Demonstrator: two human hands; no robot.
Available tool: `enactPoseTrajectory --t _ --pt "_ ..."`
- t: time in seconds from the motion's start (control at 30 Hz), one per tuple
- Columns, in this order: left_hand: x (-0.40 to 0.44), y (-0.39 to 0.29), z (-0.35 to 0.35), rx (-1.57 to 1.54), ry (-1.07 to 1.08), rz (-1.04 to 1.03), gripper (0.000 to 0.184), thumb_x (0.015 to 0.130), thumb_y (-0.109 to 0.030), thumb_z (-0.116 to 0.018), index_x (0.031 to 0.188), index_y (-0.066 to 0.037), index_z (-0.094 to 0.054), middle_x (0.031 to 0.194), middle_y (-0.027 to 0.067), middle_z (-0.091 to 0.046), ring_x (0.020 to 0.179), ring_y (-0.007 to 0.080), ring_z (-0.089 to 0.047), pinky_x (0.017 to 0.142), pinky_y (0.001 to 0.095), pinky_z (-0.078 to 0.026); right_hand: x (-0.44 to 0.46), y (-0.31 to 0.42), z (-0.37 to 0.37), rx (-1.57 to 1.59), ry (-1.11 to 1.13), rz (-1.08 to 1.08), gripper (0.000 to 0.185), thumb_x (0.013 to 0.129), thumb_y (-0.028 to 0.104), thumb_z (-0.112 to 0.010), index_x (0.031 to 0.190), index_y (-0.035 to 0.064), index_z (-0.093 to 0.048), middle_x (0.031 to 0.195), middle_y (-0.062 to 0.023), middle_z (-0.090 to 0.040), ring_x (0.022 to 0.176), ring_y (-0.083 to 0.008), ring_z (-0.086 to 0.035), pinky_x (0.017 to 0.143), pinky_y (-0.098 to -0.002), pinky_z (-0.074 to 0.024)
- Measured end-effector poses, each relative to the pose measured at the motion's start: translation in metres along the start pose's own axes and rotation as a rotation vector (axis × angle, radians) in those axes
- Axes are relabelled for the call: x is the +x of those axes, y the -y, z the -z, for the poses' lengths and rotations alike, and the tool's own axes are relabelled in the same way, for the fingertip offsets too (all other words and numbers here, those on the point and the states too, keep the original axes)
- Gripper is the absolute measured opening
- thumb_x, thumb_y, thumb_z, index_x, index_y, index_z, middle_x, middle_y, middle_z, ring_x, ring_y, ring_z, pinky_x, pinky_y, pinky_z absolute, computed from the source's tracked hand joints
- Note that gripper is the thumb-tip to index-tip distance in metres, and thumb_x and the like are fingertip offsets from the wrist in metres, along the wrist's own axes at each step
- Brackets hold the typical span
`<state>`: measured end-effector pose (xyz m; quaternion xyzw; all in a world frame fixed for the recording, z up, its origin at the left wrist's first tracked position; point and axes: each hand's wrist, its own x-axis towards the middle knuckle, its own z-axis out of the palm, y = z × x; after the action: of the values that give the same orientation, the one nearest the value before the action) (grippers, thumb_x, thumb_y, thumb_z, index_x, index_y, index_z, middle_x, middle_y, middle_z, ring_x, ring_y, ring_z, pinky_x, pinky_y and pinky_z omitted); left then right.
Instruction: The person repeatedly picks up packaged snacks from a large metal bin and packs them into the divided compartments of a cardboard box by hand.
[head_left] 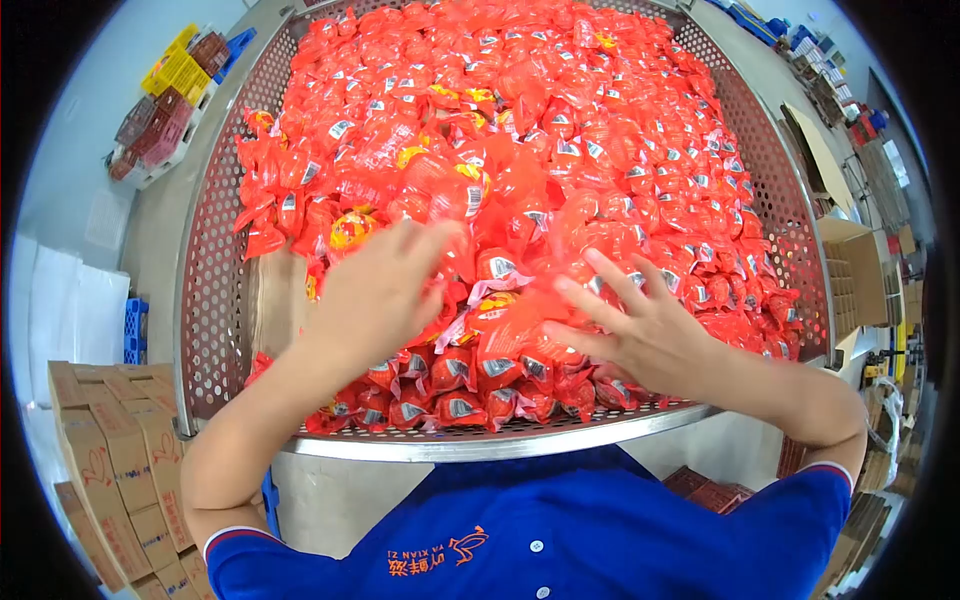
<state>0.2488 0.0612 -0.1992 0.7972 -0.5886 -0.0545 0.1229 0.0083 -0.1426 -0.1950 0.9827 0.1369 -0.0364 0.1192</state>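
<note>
Red plastic packets, each round with a white barcode label, fill a large perforated metal tray in front of me. My left hand is over the left-middle part of the packets, blurred by motion. Its thumb and forefinger look apart, with no packet visible between them. My right hand is over the packets to the right of centre, palm down, with its fingers spread. Near my left hand, a packet with a yellow and red print shows among the others.
Stacked brown cartons stand at the lower left, and yellow crates at the upper left. An open cardboard box is beyond the tray's right side. The tray's metal rim runs close to my body. A brown board shows inside the tray at left.
</note>
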Motion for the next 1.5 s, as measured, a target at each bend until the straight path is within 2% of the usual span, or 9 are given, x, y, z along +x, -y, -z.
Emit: enactPoseTrajectory --t 0.13,0.23,0.37,0.4,0.63,0.8,0.9,1.1,1.5 --pt "0.003 -0.022 -0.020 0.263 0.083 -0.404 0.074 0.073 -0.031 -0.080 0.138 -0.010 -0.052 0.149 0.0212 -0.039 0.137 0.0415 -0.038 0.102 0.0521 -0.046 0.026 0.001 -0.034 -0.083 -0.300 0.227 0.082 0.069 0.053 -0.077 0.143 0.0347 -0.047 0.155 -0.0038 -0.035 0.141 -0.0339 -0.034 0.106 -0.0696 -0.0324" --pt "0.008 -0.040 -0.023 0.338 0.378 -0.313 0.083 0.070 -0.037 -0.084 0.141 -0.009 -0.050 0.159 0.0216 -0.024 0.143 0.0458 -0.027 0.106 0.0579 -0.041 0.032 -0.016 -0.018 0.058 -0.118 0.276 0.082 0.064 0.056 -0.078 0.138 0.0330 -0.052 0.153 -0.0024 -0.038 0.141 -0.0340 -0.034 0.105 -0.0701 -0.0339" --pt "0.039 -0.029 -0.040 0.224 0.338 -0.222 0.097 0.068 -0.043 -0.087 0.149 -0.015 -0.042 0.159 0.0143 -0.029 0.138 0.0406 -0.037 0.096 0.0571 -0.052 0.023 -0.041 -0.043 0.355 -0.185 0.060 0.070 0.065 0.047 -0.083 0.128 0.0287 -0.060 0.139 -0.0111 -0.047 0.133 -0.0359 -0.040 0.104 -0.0582 -0.0441" --pt "0.046 -0.026 -0.039 0.140 0.231 -0.247 0.081 0.073 -0.030 -0.083 0.143 -0.013 -0.046 0.149 0.0125 -0.042 0.128 0.0381 -0.047 0.089 0.0504 -0.057 0.019 -0.047 -0.043 0.359 -0.267 0.018 0.072 0.065 0.042 -0.086 0.129 0.0220 -0.059 0.133 -0.0157 -0.049 0.125 -0.0385 -0.046 0.100 -0.0507 -0.0480" --pt "0.037 -0.041 -0.027 -0.007 0.510 -0.088 0.070 0.066 -0.017 -0.078 0.130 -0.013 -0.047 0.145 0.0213 -0.038 0.131 0.0455 -0.043 0.099 0.0513 -0.051 0.007 -0.070 -0.064 0.541 -0.203 -0.242 0.073 0.075 0.036 -0.079 0.136 0.0100 -0.051 0.138 -0.0229 -0.045 0.121 -0.0471 -0.046 0.100 -0.0546 -0.0450" --pt "0.027 -0.069 -0.028 0.073 0.636 -0.152 0.109 0.063 -0.058 -0.084 0.152 -0.020 -0.033 0.157 0.0275 -0.019 0.141 0.0568 -0.020 0.103 0.0709 -0.037 0.017 -0.060 -0.067 0.595 -0.251 -0.100 0.085 0.072 0.028 -0.083 0.147 0.0230 -0.044 0.160 -0.0194 -0.022 0.132 -0.0502 -0.035 0.107 -0.0591 -0.0396" --pt "0.022 -0.084 -0.047 0.168 0.546 -0.021 0.104 0.059 -0.060 -0.086 0.148 -0.026 -0.043 0.160 0.0249 -0.018 0.144 0.0537 -0.018 0.097 0.0714 -0.040 0.019 -0.051 -0.070 0.310 -0.295 0.036 0.083 0.071 0.028 -0.083 0.145 0.0236 -0.046 0.157 -0.0168 -0.028 0.131 -0.0482 -0.038 0.105 -0.0563 -0.0423" --pt "0.017 -0.088 -0.056 0.107 0.334 -0.121 0.083 0.064 -0.041 -0.087 0.137 -0.020 -0.054 0.154 0.0228 -0.030 0.136 0.0410 -0.035 0.097 0.0560 -0.047 0.040 -0.087 -0.067 0.712 -0.233 -0.219 0.056 0.075 0.016 -0.077 0.128 0.0210 -0.060 0.134 -0.0175 -0.047 0.117 -0.0458 -0.048 0.097 -0.0539 -0.0485" --pt "0.045 -0.062 -0.030 -0.027 0.432 -0.184 0.075 0.064 -0.036 -0.085 0.131 -0.013 -0.061 0.134 0.0153 -0.051 0.124 0.0387 -0.048 0.103 0.0462 -0.047 0.077 -0.031 -0.050 0.070 -0.168 -0.141 0.020 0.087 0.028 -0.062 0.102 0.0207 -0.075 0.135 -0.0124 -0.050 0.121 -0.0438 -0.049 0.076 -0.0580 -0.0554"
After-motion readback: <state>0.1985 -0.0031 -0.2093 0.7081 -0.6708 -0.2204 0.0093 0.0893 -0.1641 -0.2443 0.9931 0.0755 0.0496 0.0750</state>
